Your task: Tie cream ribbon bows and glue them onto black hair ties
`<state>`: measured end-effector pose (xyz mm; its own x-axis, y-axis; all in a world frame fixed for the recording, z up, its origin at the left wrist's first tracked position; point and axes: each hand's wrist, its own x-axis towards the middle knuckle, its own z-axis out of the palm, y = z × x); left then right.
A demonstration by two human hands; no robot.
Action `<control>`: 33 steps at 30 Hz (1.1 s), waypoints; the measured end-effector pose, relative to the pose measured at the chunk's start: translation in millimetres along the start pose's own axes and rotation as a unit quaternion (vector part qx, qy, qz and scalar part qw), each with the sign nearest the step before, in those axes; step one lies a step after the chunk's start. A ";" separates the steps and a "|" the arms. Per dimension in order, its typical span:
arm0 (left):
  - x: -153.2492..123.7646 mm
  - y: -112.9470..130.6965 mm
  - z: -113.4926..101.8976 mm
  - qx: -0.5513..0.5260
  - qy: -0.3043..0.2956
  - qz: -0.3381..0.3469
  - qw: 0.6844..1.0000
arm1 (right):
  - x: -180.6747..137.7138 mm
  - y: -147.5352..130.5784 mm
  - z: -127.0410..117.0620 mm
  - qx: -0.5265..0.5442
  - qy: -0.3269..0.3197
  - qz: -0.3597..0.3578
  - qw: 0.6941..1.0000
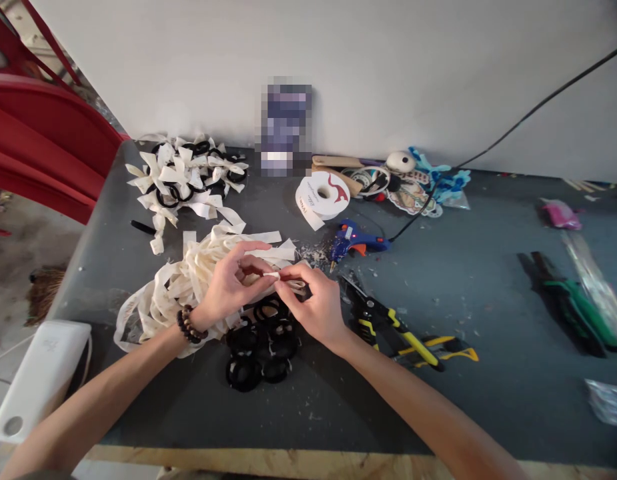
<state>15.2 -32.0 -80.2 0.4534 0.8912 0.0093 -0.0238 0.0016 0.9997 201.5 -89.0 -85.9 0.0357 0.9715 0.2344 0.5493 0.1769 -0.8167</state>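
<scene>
Fingertips of my left hand (pixel 238 273) and my right hand (pixel 313 297) meet over the table, both pinching one small piece of cream ribbon (pixel 272 275). Most of that piece is hidden by the fingers. Under and beside my left hand lies a loose heap of long cream ribbon strips (pixel 173 287). Just below the hands rest several black hair ties (pixel 244 370), some with pale bits on them. To the right of my right hand, a blue glue gun (pixel 355 240) with an orange trigger lies with its red light on.
Hair ties with cream bows (pixel 188 177) are piled at the back left. A ribbon spool (pixel 322 195) stands behind the hands. Yellow-black pliers (pixel 388 320), a utility knife (pixel 448 348) and green-handled pliers (pixel 578 303) lie rightward. A black cord (pixel 533 110) crosses the wall; a white power bank (pixel 43 377) sits left.
</scene>
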 end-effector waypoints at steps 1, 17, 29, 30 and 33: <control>-0.2 -0.1 -0.1 -0.002 -0.002 0.000 1.000 | 0.0 -0.1 -0.1 -0.009 0.004 -0.003 1.000; -0.2 2.1 0.5 0.013 0.019 0.027 0.999 | 0.8 -4.0 -2.6 -0.040 0.037 -0.044 0.998; -1.8 -1.5 1.0 0.080 -0.010 0.116 0.990 | 0.5 -1.5 -0.3 -0.035 0.030 -0.030 0.998; -1.9 -1.6 0.7 0.078 -0.013 0.115 0.990 | 0.5 -1.6 -0.4 -0.034 0.031 -0.033 0.998; -2.8 -2.9 -0.2 0.077 -0.023 0.103 0.991 | 0.8 -1.3 -1.3 -0.031 0.017 -0.036 0.999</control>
<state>13.8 -34.3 -83.1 0.4938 0.8434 0.2116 0.0135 -0.2507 0.9680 201.9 -88.6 -84.0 0.0224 0.9504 0.3103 0.6023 0.2349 -0.7629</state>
